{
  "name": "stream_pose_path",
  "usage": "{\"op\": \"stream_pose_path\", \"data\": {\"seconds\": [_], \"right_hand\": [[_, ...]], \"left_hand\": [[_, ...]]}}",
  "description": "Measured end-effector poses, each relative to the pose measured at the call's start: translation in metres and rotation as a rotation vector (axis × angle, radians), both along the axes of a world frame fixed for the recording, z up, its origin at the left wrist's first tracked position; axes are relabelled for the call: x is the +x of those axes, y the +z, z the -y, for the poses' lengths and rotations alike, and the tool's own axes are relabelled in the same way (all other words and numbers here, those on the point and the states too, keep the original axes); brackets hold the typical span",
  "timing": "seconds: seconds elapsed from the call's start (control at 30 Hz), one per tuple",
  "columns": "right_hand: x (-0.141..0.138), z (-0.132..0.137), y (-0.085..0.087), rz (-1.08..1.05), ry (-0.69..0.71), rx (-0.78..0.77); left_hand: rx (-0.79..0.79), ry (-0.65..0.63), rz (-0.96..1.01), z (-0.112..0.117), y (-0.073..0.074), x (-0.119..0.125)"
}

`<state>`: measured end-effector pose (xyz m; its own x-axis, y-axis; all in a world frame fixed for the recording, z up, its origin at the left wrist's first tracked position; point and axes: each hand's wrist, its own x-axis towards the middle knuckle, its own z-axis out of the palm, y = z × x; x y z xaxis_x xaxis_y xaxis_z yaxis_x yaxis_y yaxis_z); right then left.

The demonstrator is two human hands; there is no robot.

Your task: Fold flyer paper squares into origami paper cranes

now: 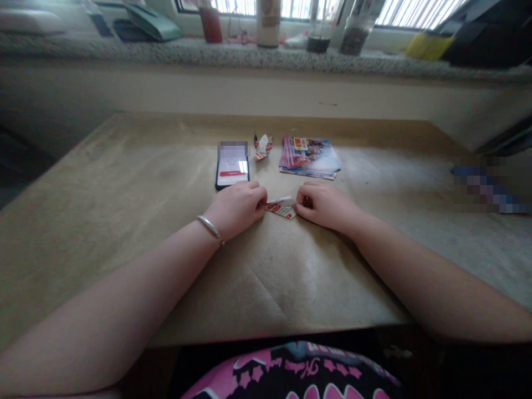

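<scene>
Bright window [415,13] above speckled sill [257,60]

Left hand [241,203] and right hand [325,203] are being held close, both pinched; forearms [174,266] are being angled inward.

On the table [266,271], we have a piece of paper [282,208] between our left hand [239,203] and our right hand [326,204], touching both. Just behind our left hand lies the phone [233,176]; behind our right hand, slightly to its left, the stack of flyers [311,156]. Between phone and flyers sits a folded wrapper [263,147]. Beyond the table, higher up, jars [356,34] stand on the windowsill [174,56].
</scene>
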<state>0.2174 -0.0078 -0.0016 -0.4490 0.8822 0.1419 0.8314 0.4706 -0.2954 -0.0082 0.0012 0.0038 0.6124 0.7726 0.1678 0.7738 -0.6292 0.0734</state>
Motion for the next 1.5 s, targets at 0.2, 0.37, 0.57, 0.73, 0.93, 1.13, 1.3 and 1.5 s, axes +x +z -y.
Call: {"op": "stream_pose_path", "data": {"seconds": [0.2,0.37,0.57,0.73,0.93,1.13,1.3,1.5], "right_hand": [[0.005,-0.008,-0.007,-0.254,-0.059,-0.152],[0.006,-0.012,-0.010,-0.510,-0.054,-0.316],[0.001,-0.006,-0.010,-0.649,0.011,-0.127],[-0.003,-0.002,-0.011,-0.496,0.095,0.126],[-0.008,-0.007,-0.014,-0.276,0.083,0.245],[-0.010,-0.007,-0.011,-0.023,0.096,0.208],[-0.008,-0.007,-0.010,0.061,0.154,0.239],[-0.004,-0.007,-0.008,0.068,0.229,0.200]], "left_hand": [[-0.112,-0.294,0.311,-0.007,-0.011,-0.003],[-0.135,-0.216,0.479,-0.003,-0.007,-0.001],[-0.145,-0.073,0.488,0.000,-0.001,0.003],[-0.147,-0.069,0.489,-0.001,-0.003,0.004],[-0.005,-0.113,0.432,-0.008,-0.011,0.002],[0.058,-0.151,0.244,-0.012,-0.016,0.000],[0.031,-0.131,0.130,-0.009,-0.010,-0.001],[0.055,-0.070,-0.103,-0.003,0.002,0.000]]}}
